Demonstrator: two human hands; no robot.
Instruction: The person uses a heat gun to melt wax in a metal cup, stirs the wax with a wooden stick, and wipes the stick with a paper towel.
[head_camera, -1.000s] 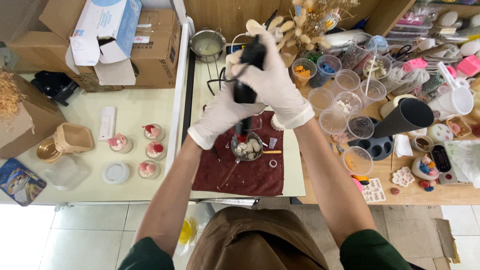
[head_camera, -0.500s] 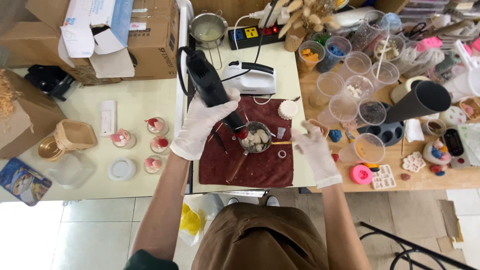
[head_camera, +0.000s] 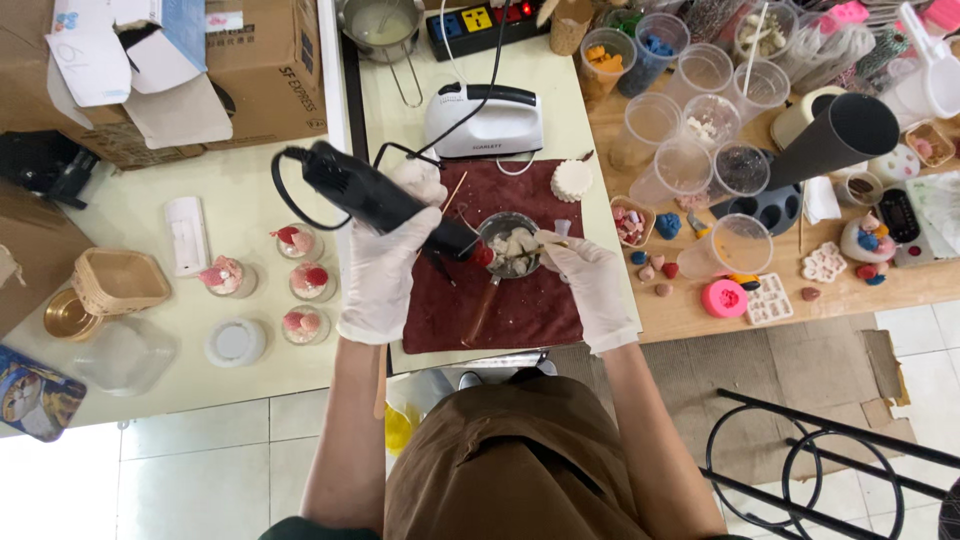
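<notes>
Both my hands wear white gloves. My left hand (head_camera: 385, 270) grips a black corded heat gun (head_camera: 365, 192), with its red-tipped nozzle pointing at a small metal pot (head_camera: 510, 243) of white wax chunks. The pot stands on a dark red mat (head_camera: 530, 315), its wooden handle pointing toward me. My right hand (head_camera: 592, 282) rests at the pot's right rim and holds a thin stick (head_camera: 522, 253) that reaches into the pot.
A white hand mixer (head_camera: 485, 120) lies behind the mat. Small glass jars (head_camera: 300, 282) with pink and red pieces stand to the left, beside a wicker basket (head_camera: 118, 280). Plastic cups (head_camera: 700, 110), a black tube (head_camera: 835, 135) and coloured moulds crowd the right. Cardboard boxes (head_camera: 250, 70) sit at the far left.
The heat gun came down from both hands held high to my left hand alone, aimed at the pot. My right hand dropped to the pot's rim with the stick.
</notes>
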